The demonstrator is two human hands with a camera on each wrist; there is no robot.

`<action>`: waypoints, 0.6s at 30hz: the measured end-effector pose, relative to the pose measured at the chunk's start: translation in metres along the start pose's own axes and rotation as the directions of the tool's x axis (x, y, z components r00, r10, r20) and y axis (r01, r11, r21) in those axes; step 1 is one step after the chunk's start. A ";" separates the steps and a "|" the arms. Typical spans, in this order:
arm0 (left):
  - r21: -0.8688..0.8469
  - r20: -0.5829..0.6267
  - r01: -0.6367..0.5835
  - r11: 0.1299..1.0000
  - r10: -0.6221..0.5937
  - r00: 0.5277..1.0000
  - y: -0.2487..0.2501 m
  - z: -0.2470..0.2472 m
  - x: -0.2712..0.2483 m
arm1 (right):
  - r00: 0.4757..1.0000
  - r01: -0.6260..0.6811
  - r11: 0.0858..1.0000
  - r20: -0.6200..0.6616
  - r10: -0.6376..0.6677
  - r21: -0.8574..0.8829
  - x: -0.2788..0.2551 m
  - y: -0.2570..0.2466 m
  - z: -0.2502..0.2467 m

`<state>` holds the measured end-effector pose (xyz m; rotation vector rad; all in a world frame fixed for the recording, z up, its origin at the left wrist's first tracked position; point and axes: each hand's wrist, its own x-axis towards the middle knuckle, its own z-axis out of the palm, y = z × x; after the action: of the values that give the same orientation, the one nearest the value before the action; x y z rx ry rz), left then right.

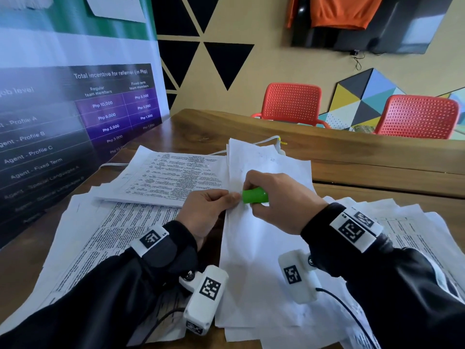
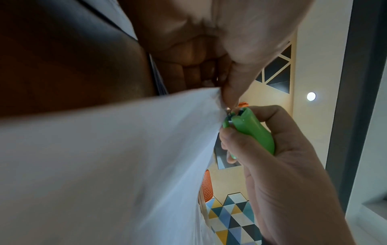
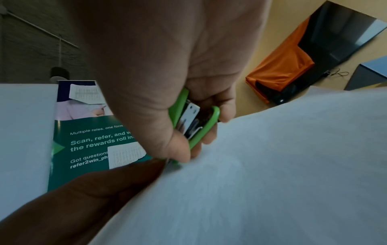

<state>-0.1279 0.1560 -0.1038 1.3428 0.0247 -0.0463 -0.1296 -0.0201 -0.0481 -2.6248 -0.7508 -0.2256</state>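
Note:
A small green stapler [image 1: 254,195] is gripped in my right hand [image 1: 276,197], its mouth turned left toward the corner of a set of white sheets [image 1: 251,253]. My left hand [image 1: 208,212] pinches that corner between thumb and fingers. In the left wrist view the stapler [image 2: 251,129] has its metal tip at the paper edge [image 2: 125,157], right below my left thumb. In the right wrist view the stapler [image 3: 194,122] shows its metal underside, with the white sheets [image 3: 272,174] below it.
Printed table sheets [image 1: 173,177] lie spread over the wooden table [image 1: 364,157] to the left, front and right. A large banner [image 1: 75,117] stands at the left. Two red chairs [image 1: 292,104] stand behind the table's far edge.

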 end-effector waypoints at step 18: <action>-0.044 0.008 0.068 0.997 -0.068 0.998 -0.003 -0.002 0.003 | 0.992 -0.061 0.959 0.120 0.029 0.275 -0.003 0.015 -0.005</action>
<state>-0.1247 0.1569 -0.1077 1.2972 0.0655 -0.1073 -0.1245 -0.0354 -0.0490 -2.3978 -0.7029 0.0433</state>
